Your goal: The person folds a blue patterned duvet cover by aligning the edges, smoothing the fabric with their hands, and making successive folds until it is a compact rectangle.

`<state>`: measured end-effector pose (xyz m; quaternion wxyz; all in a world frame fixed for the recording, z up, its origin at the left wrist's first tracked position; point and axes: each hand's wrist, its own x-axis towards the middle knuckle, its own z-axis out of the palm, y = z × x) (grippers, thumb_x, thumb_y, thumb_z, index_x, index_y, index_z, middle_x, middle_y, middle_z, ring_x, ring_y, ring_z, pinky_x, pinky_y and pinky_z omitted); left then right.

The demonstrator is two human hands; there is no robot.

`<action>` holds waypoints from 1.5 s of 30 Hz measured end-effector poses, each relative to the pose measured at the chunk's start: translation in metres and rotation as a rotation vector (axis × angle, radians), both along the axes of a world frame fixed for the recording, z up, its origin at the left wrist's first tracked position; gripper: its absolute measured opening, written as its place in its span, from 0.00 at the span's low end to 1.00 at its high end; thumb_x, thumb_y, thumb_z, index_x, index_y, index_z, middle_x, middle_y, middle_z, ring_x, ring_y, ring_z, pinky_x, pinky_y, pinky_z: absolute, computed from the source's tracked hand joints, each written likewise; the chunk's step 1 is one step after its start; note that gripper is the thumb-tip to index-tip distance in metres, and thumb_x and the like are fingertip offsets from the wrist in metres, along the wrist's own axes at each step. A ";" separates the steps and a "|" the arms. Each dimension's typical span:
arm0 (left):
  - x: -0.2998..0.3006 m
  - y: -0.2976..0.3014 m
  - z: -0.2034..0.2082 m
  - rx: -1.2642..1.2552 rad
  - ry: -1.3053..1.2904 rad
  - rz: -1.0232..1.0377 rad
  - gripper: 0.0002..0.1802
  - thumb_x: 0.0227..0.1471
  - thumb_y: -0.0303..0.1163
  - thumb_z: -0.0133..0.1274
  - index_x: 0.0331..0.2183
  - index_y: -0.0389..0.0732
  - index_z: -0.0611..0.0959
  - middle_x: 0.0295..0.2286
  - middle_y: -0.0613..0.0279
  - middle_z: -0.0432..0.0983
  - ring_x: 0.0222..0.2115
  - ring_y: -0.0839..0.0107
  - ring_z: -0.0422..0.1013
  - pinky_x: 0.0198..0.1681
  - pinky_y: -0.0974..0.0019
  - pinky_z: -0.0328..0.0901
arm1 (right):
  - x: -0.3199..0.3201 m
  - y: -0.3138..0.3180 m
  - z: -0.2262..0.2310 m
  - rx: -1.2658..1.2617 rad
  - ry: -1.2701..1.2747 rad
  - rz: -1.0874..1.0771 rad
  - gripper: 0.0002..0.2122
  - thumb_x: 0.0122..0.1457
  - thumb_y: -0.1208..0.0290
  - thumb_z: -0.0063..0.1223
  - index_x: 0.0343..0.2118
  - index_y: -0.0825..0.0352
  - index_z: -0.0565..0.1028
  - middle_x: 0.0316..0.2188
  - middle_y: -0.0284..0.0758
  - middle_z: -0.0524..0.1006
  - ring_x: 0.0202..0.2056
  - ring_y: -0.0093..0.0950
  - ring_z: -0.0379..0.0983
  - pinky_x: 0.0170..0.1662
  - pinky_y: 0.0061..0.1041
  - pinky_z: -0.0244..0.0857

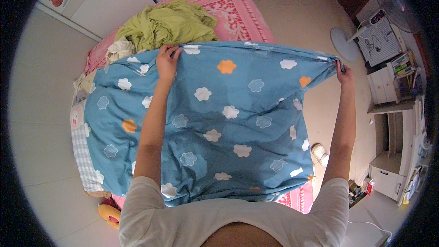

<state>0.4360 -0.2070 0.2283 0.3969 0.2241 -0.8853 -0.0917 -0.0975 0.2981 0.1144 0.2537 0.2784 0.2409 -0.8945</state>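
Across a pink bed [235,16], holds a blue cloud-print cover [238,126] spread mid-view; pinches its far edge with the left hand [168,63] between ten and eleven o'clock, grips its corner with the right hand [345,74] past two. Faces crumpled green cloth [167,24] at eleven.

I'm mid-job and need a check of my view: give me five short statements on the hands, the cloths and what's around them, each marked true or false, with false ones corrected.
1. The left hand grips the far edge of the blue cloth. True.
2. The right hand is empty. False: the right hand pinches the blue cloth's far right corner.
3. The crumpled green cloth lies on the pink bedspread. True.
4. The blue cloth is plain. False: the blue cloth bears a cloud print.
5. A white shoe shows to the right of the blue cloth. True.
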 end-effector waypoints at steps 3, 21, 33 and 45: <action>0.002 -0.005 -0.002 0.015 -0.011 0.007 0.08 0.43 0.28 0.57 0.29 0.36 0.81 0.28 0.56 0.72 0.29 0.60 0.70 0.33 0.64 0.65 | 0.005 -0.002 0.013 0.052 0.027 -0.060 0.16 0.60 0.78 0.27 0.43 0.88 0.62 0.43 0.57 0.67 0.46 0.50 0.66 0.46 0.37 0.72; -0.012 -0.053 0.004 -0.121 -0.418 -0.123 0.19 0.44 0.31 0.55 0.40 0.40 0.73 0.30 0.51 0.70 0.33 0.49 0.67 0.38 0.56 0.64 | -0.002 0.013 0.021 -0.047 0.002 0.075 0.14 0.57 0.83 0.31 0.42 0.90 0.63 0.43 0.60 0.67 0.46 0.52 0.65 0.46 0.35 0.72; 0.042 -0.006 0.028 0.050 -0.493 -0.243 0.18 0.37 0.23 0.56 0.36 0.40 0.72 0.30 0.53 0.71 0.35 0.53 0.68 0.35 0.58 0.64 | 0.053 0.086 0.045 0.393 0.365 0.155 0.03 0.49 0.83 0.48 0.28 0.73 0.72 0.30 0.38 0.75 0.34 0.31 0.73 0.41 0.27 0.72; 0.075 0.003 0.026 -0.136 -0.375 -0.037 0.10 0.50 0.33 0.47 0.35 0.39 0.72 0.23 0.48 0.72 0.25 0.48 0.69 0.28 0.51 0.62 | 0.147 0.088 0.059 0.727 0.502 0.327 0.05 0.51 0.76 0.47 0.29 0.71 0.72 0.26 0.34 0.72 0.26 0.25 0.71 0.26 0.17 0.72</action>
